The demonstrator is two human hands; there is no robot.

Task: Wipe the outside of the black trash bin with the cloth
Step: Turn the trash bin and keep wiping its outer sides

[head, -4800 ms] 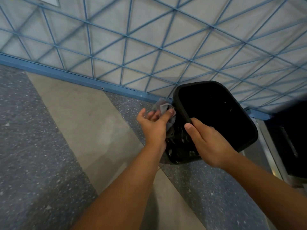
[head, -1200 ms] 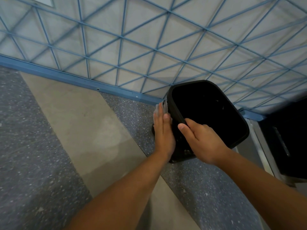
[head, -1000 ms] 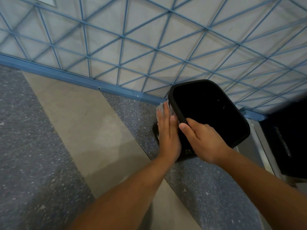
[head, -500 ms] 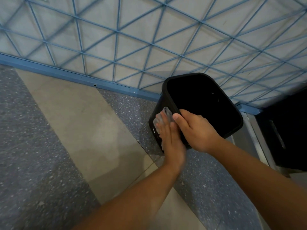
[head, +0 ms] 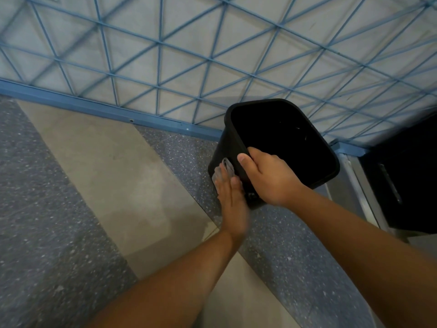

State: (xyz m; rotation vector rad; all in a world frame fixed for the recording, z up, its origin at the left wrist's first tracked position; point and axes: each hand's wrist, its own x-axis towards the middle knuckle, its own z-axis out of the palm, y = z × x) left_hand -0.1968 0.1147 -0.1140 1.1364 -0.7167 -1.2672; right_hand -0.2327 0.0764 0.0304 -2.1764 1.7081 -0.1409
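Note:
The black trash bin (head: 227, 143) stands on the floor close to the wall, its open mouth facing up at me. My right hand (head: 267, 176) grips the bin's near rim, thumb over the edge. My left hand (head: 233, 200) lies flat against the bin's left outer side and presses a grey cloth (head: 224, 168) onto it. Only a crumpled bit of the cloth shows past my fingertips. The lower part of the bin is hidden behind both hands.
A wall (head: 212, 43) with a blue triangular grid and a blue baseboard (head: 94, 107) runs behind the bin. A dark cabinet (head: 406, 176) with a metal frame stands to the right. The floor is speckled grey with a beige band (head: 118, 174).
My left hand has slid with the cloth down and towards me along the bin's left side. My right hand has kept its hold on the rim.

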